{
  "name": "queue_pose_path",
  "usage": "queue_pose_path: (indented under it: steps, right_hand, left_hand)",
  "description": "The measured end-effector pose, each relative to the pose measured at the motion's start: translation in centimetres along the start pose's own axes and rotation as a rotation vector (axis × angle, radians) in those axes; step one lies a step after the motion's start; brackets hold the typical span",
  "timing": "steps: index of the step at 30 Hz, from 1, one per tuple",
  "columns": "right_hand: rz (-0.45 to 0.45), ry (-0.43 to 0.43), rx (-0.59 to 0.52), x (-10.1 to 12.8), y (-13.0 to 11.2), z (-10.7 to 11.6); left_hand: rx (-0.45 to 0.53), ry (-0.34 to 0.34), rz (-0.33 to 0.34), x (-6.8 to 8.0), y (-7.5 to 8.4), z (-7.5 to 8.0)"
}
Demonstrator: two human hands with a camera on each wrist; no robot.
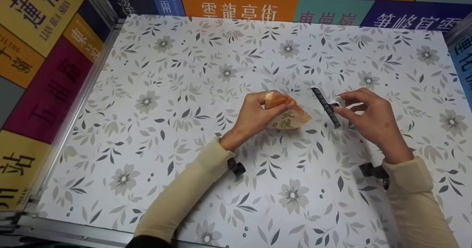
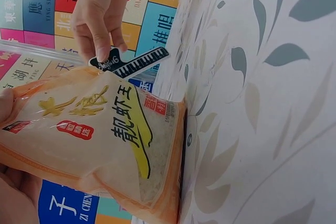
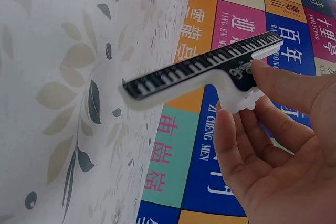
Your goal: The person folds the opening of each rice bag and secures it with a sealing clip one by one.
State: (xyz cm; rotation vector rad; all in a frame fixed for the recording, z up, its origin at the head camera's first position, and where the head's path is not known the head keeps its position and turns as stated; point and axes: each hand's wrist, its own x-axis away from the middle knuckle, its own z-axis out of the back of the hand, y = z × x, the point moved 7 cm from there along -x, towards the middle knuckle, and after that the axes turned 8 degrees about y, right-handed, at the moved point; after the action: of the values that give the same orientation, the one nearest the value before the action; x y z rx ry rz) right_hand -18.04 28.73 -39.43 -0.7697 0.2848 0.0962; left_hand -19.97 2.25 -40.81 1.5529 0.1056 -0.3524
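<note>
My left hand (image 1: 254,111) grips the upper part of a small printed plastic bag (image 1: 287,122). In the left wrist view the bag (image 2: 100,114) shows orange edges, gold and black lettering, a yellow stripe and pale contents near its lower end, which is close to the tabletop. Across from it, my right hand (image 1: 374,117) pinches a bag clip (image 1: 325,107) by its handle, between thumb and fingers. The clip (image 3: 202,66) has a black-and-white piano-key face and a white back. Its long bar points away from the right hand, a short gap from the bag in the head view.
The tabletop (image 1: 206,137) has a white cover with grey flowers and leaves. Colourful panels with printed characters (image 1: 239,8) stand along the back, and others (image 1: 55,89) on the left behind a metal rail (image 1: 75,104). A dark wrist device (image 1: 236,167) sits below the left cuff.
</note>
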Motion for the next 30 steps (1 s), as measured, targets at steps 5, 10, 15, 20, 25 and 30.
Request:
queue_pose_path:
  steps: [5, 10, 15, 20, 25, 30]
  right_hand:
    - [0.077, 0.006, -0.015, 0.3, -0.6, -0.3]
    - [0.154, 0.016, -0.053, 0.5, -1.2, -0.5]
    - [0.191, 0.023, -0.062, 0.7, -1.6, -0.6]
    - [0.191, 0.033, -0.093, 0.8, -1.7, -0.3]
    - [0.180, 0.034, -0.161, 0.8, -1.4, -0.2]
    - [0.195, 0.012, -0.230, 0.8, -1.1, -0.2]
  left_hand:
    - [-0.002, 0.000, -0.002, -0.1, -0.1, -0.1]
    - [-0.023, 0.007, 0.009, 0.0, -0.2, -0.1]
    - [-0.030, 0.009, 0.003, 0.0, -0.1, -0.1]
    - [-0.023, 0.001, -0.015, 0.0, 0.0, -0.1]
    - [-0.025, 0.003, -0.012, 0.0, 0.0, -0.1]
    - [-0.029, 0.003, -0.001, 0.0, -0.1, -0.1]
